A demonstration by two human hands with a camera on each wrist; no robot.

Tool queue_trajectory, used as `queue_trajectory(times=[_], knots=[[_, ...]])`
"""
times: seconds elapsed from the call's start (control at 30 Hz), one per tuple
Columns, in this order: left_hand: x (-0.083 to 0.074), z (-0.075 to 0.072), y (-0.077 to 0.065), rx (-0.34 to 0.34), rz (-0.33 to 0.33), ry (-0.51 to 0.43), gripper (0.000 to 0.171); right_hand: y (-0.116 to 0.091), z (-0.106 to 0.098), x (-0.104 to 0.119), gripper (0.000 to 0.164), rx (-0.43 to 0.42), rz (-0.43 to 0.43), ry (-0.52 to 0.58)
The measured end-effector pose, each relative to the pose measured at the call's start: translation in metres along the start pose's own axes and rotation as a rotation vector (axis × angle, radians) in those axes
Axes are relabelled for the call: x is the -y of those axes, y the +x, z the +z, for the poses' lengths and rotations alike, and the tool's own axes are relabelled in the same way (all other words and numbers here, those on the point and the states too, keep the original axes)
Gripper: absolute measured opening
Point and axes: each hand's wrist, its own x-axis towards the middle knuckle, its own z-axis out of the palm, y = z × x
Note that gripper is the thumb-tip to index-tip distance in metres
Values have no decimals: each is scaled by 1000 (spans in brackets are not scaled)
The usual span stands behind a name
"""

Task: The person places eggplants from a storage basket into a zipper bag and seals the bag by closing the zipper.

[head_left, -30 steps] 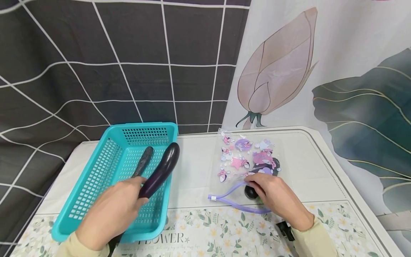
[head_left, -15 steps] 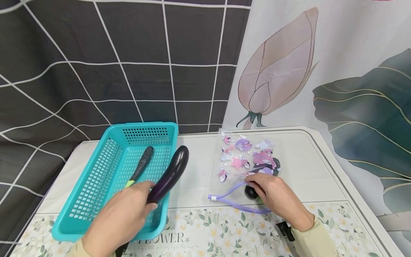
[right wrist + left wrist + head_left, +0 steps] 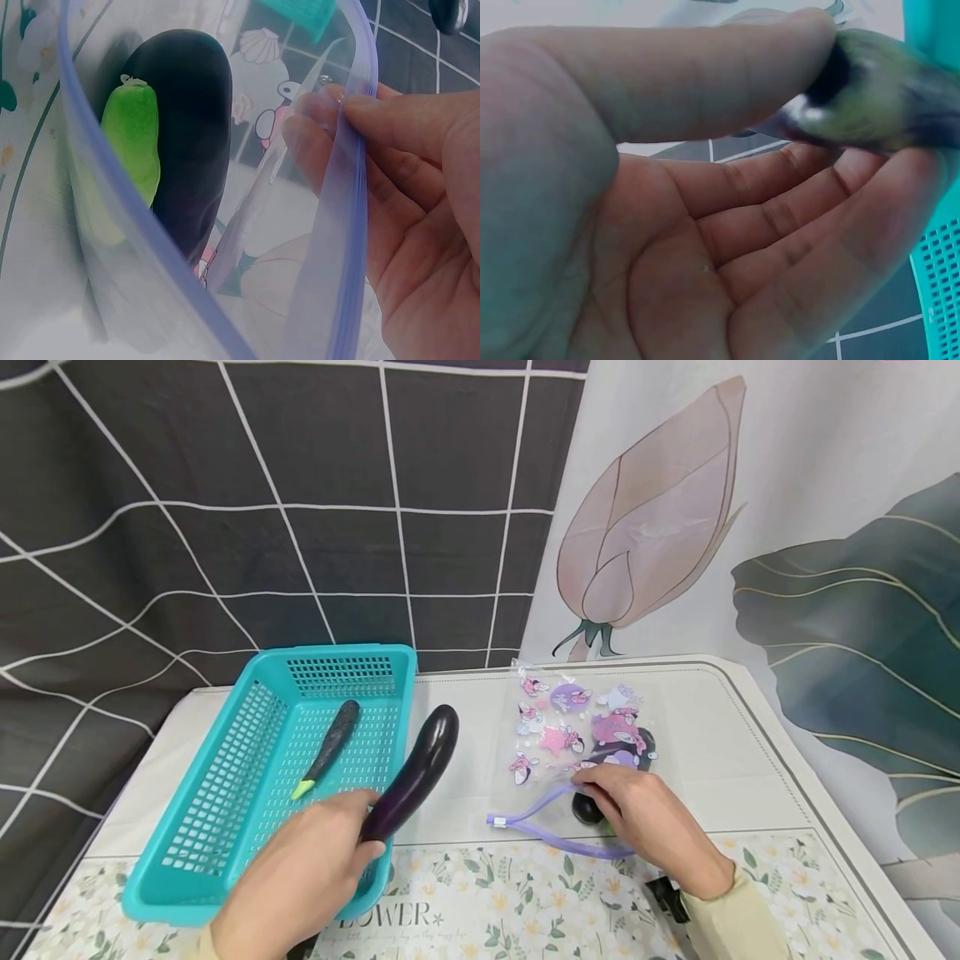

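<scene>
My left hand (image 3: 303, 868) pinches a long glossy eggplant (image 3: 420, 764) near its stem end, between thumb and fingers. Its far end tilts up over the basket's right rim. Inside the teal basket (image 3: 225, 768) lies a slim, dark, rough cucumber-like vegetable (image 3: 330, 747) with a bright green tip. My right hand (image 3: 652, 827) pinches the upper edge of a clear zip bag (image 3: 536, 718) printed with pink and purple cartoons, and its purple-rimmed mouth gapes. In the right wrist view, a dark rounded vegetable (image 3: 191, 127) and a green end with a stub (image 3: 133, 139) sit in the bag.
A white slider (image 3: 499, 822) sits at the left end of the bag's purple zip. Under everything is a tabletop (image 3: 735, 760) with a floral cloth (image 3: 480, 893) along the front. Dark gridded fabric (image 3: 337, 552) and a flower-print curtain (image 3: 645, 527) hang behind.
My left hand has carried the eggplant rightward from inside the basket to over its right rim, uncovering the cucumber-like vegetable's green tip. My right hand and the bag have stayed put.
</scene>
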Motion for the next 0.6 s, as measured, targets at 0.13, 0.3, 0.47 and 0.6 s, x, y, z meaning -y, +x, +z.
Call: queue_trajectory(times=[0.13, 0.3, 0.47, 0.6], knots=[[-6, 3, 0, -1, -3, -3, 40, 0, 0, 0, 24, -2, -3, -4], [-10, 8, -3, -32, 41, -20, 34, 0, 1, 0, 23, 0, 0, -2], [-12, 13, -6, -80, 100, -30, 34, 0, 1, 0, 23, -4, -3, -4], [-14, 13, -6, -83, 107, -32, 37, 0, 1, 0, 23, -8, -8, -1]])
